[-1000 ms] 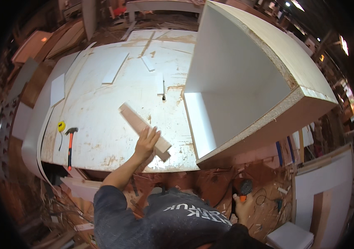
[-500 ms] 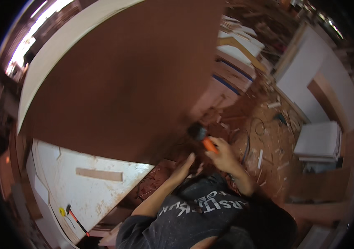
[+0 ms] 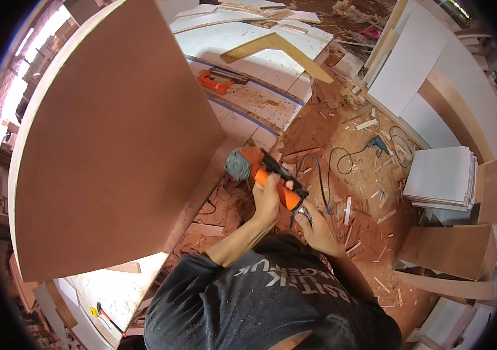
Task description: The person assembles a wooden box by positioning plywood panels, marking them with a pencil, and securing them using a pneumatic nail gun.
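An orange nail gun (image 3: 254,160) with a grey round head and a long black magazine is held in front of my chest. My left hand (image 3: 266,204) is wrapped round its orange handle. At the handle's lower end, my right hand (image 3: 317,230) closes around a metal hose fitting (image 3: 304,212). Left of the tool stands a large brown panel (image 3: 114,146) with a curved, pale outer edge. The gun's head is near the panel's right side, apparently not touching it.
A white work surface (image 3: 126,286) carries a hammer (image 3: 108,318). Ahead, an orange tool (image 3: 214,83) and an angled wooden piece (image 3: 277,44) lie on white boards. Wood scraps, cables and a green drill (image 3: 376,144) litter the floor. White panels (image 3: 438,178) are stacked at right.
My left hand, free before, now grips the nail gun's handle. My right hand has shifted from the handle to its lower end. The view has swung, showing more boards beyond the brown panel.
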A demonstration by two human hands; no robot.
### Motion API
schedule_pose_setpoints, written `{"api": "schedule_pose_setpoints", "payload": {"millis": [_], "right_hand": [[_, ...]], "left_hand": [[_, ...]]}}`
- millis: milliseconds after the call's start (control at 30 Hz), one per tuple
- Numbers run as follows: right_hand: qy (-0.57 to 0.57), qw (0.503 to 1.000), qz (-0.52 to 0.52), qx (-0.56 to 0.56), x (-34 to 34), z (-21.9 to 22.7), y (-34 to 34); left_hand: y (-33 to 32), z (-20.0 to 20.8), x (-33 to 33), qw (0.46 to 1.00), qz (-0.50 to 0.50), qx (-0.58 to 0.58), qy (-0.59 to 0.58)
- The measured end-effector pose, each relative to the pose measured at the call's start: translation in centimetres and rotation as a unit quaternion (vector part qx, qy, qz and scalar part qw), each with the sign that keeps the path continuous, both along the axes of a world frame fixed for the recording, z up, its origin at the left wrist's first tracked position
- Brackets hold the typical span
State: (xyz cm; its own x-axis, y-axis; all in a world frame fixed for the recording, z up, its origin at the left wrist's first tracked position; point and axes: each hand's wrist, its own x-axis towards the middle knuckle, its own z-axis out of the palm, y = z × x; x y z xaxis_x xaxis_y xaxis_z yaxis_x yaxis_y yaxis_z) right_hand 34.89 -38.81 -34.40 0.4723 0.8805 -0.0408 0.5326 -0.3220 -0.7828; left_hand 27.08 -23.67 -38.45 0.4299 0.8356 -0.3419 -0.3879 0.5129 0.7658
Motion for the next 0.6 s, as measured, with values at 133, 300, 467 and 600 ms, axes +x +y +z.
{"api": "schedule_pose_setpoints", "payload": {"millis": [133, 300, 467, 600], "right_hand": [[0.09, 0.991, -0.058, 0.081, 4.1, -1.7, 4.3], [0.106, 0.983, -0.083, 0.126, 11.8, -3.6, 12.4], [0.219, 0.961, -0.169, 0.023, 22.0, -7.3, 15.5], [0.031, 0.986, -0.143, 0.079, 27.0, -6.3, 18.7]], "left_hand": [[4.2, 1.4, 6.8, 0.999, 0.011, 0.014, -0.043], [12.5, 1.4, 16.4, 0.999, -0.019, 0.041, -0.01], [28.1, 0.8, 26.5, 0.997, 0.06, 0.037, -0.028], [39.2, -8.2, 34.4, 0.86, 0.193, 0.351, 0.315]]}}
